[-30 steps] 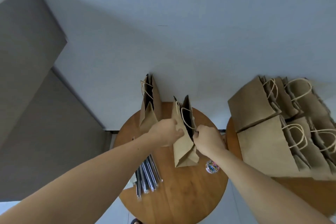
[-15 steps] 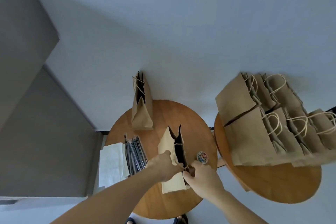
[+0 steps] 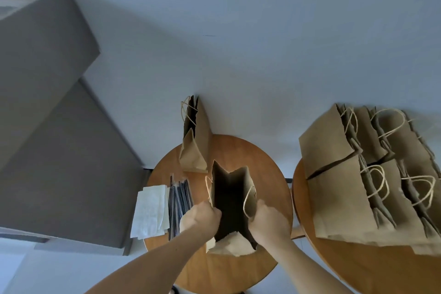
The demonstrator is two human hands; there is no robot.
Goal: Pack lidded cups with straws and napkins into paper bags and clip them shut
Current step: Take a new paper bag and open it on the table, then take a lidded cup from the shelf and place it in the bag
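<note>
1. The left hand and right hand each curl their fingers over one long rim of the open bag. Both hands grip paper only and draw the two walls apart.
2. Change: half a second earlier the mouth of this bag is a narrow slit, whereas now it gapes as a dark rectangle. A second earlier the bag stands farther back, close to the rear bag. It now stands upright on the near half of the round desk, with a twine handle hanging beside the right hand.
3. Supplies: the straws lie in a dark bundle just left of the left hand. The napkins, a pale stack, lie beside them and overhang the desk's left edge. No lidded cup and no clip shows in this view.
4. On the second desk, a cluster of bags with twine handles stands packed close together. Whether they are filled cannot be told.
5. Reading: the spreading step appears complete, so the bag is probably ready to receive a cup, straw and napkin — clipping it shut follows only after that
</note>
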